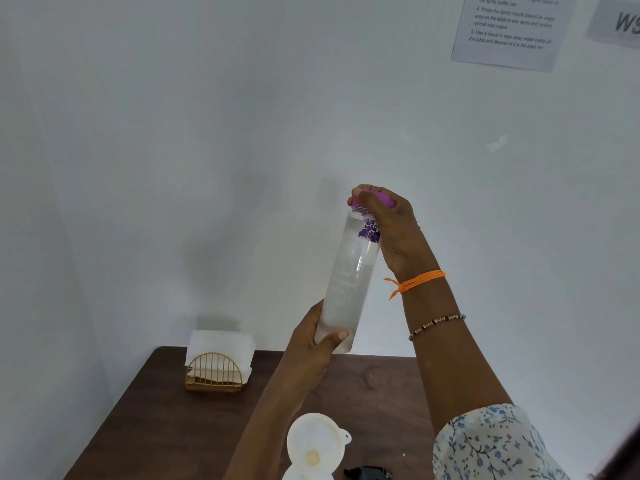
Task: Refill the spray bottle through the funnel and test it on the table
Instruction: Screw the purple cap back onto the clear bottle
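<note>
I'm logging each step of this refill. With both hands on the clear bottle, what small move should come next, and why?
Probably twist the purple cap off. The right hand grips it, the left hand holds the water bottle by its base, and the white funnel waits below on the table.

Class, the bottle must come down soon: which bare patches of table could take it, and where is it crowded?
Bare table lies between the napkin holder and the funnel, and along the back edge right of the holder. The near edge is crowded: funnel and a black object.
</note>
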`<state>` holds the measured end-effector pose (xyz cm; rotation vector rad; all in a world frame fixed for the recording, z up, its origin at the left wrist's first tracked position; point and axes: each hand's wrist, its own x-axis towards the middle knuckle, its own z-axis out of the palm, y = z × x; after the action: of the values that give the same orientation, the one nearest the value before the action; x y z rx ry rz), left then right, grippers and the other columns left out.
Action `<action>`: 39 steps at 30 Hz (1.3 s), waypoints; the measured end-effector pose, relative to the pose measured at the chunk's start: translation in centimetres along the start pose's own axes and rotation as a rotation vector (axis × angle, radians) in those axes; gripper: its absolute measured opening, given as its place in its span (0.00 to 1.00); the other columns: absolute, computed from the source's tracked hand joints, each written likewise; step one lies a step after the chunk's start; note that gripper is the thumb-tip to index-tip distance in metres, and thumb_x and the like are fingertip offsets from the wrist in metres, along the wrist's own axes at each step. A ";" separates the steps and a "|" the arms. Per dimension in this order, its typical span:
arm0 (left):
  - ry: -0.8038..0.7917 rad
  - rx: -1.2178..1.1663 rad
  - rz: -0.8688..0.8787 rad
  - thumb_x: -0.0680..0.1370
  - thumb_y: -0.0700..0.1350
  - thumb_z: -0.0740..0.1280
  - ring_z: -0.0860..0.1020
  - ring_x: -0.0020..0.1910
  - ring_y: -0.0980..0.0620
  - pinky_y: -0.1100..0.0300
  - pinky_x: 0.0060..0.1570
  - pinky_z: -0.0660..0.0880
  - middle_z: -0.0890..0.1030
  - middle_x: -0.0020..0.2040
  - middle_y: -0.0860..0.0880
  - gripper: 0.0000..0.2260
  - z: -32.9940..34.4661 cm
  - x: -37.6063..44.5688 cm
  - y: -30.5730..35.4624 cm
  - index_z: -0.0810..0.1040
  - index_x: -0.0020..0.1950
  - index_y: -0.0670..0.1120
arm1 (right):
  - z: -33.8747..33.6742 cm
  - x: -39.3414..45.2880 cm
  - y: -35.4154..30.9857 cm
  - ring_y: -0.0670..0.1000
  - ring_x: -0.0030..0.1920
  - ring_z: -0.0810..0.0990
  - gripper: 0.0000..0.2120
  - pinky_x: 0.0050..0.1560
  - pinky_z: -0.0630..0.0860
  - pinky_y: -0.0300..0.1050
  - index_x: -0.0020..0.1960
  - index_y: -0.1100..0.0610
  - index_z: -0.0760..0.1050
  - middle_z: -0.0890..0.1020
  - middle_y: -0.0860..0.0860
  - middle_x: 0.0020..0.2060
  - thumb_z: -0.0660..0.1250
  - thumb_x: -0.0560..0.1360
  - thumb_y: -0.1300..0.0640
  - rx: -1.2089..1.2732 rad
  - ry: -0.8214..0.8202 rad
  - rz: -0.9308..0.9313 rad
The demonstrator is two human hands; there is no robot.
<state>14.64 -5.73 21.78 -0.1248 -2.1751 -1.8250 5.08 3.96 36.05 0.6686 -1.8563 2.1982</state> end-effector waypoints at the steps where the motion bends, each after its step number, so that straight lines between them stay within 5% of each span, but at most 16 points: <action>1: -0.015 -0.002 0.002 0.77 0.46 0.64 0.73 0.50 0.61 0.77 0.46 0.70 0.70 0.52 0.63 0.18 0.0 0.0 0.0 0.62 0.63 0.57 | 0.0 0.0 0.1 0.46 0.40 0.80 0.02 0.42 0.77 0.31 0.45 0.57 0.77 0.81 0.51 0.39 0.67 0.73 0.60 -0.001 0.029 0.002; 4: -0.067 -0.023 -0.006 0.77 0.48 0.62 0.72 0.50 0.64 0.80 0.40 0.71 0.69 0.51 0.66 0.16 0.0 0.0 -0.2 0.61 0.61 0.59 | -0.2 0.1 0.0 0.47 0.40 0.80 0.03 0.39 0.77 0.31 0.45 0.56 0.77 0.81 0.51 0.39 0.69 0.72 0.58 -0.026 0.084 0.011; 9: -0.018 -0.074 -0.038 0.77 0.50 0.61 0.73 0.55 0.61 0.74 0.44 0.74 0.72 0.56 0.60 0.17 -0.5 0.6 -1.1 0.62 0.65 0.58 | -0.7 -0.3 0.8 0.48 0.48 0.78 0.21 0.39 0.75 0.32 0.58 0.53 0.70 0.78 0.54 0.53 0.72 0.69 0.50 -0.151 -0.040 0.067; 12: -0.006 -0.068 -0.080 0.77 0.50 0.63 0.73 0.55 0.59 0.71 0.47 0.75 0.70 0.59 0.58 0.20 -0.9 1.2 -1.9 0.60 0.66 0.57 | -0.8 -0.8 1.5 0.52 0.50 0.77 0.24 0.34 0.72 0.26 0.63 0.53 0.67 0.75 0.55 0.56 0.71 0.71 0.55 -0.277 -0.180 0.025; 21: 0.065 0.116 -0.275 0.75 0.45 0.68 0.69 0.66 0.51 0.53 0.64 0.68 0.67 0.71 0.51 0.26 -2.1 3.0 -6.3 0.63 0.70 0.53 | -0.1 -1.0 7.0 0.53 0.52 0.77 0.26 0.40 0.78 0.34 0.62 0.54 0.67 0.74 0.53 0.58 0.73 0.68 0.62 -0.426 -0.256 0.045; 26: 0.069 0.135 -0.416 0.76 0.45 0.67 0.71 0.61 0.54 0.57 0.61 0.68 0.70 0.69 0.51 0.24 -2.9 3.3 -9.6 0.64 0.70 0.51 | 0.3 -1.0 12.2 0.49 0.49 0.77 0.27 0.36 0.74 0.29 0.59 0.51 0.69 0.77 0.49 0.53 0.75 0.65 0.63 -0.429 -0.226 0.108; 30: 0.070 0.093 -0.494 0.77 0.45 0.64 0.70 0.55 0.58 0.61 0.55 0.66 0.72 0.65 0.51 0.20 -3.3 3.5 -11.9 0.66 0.69 0.51 | 1.3 -0.9 16.4 0.45 0.44 0.77 0.28 0.45 0.73 0.34 0.58 0.52 0.69 0.76 0.41 0.44 0.76 0.63 0.63 -0.495 -0.216 0.137; 39: 0.138 0.029 -0.653 0.77 0.43 0.64 0.72 0.56 0.56 0.60 0.56 0.67 0.74 0.62 0.51 0.17 -4.8 4.2 -17.1 0.69 0.66 0.50 | 3.6 -0.3 26.2 0.54 0.49 0.78 0.30 0.49 0.76 0.46 0.59 0.55 0.66 0.76 0.49 0.49 0.77 0.62 0.64 -0.566 -0.246 0.225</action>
<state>7.12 -14.17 7.49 0.7805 -2.3017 -2.0243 -4.88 -4.72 13.14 0.6544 -2.6311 1.6107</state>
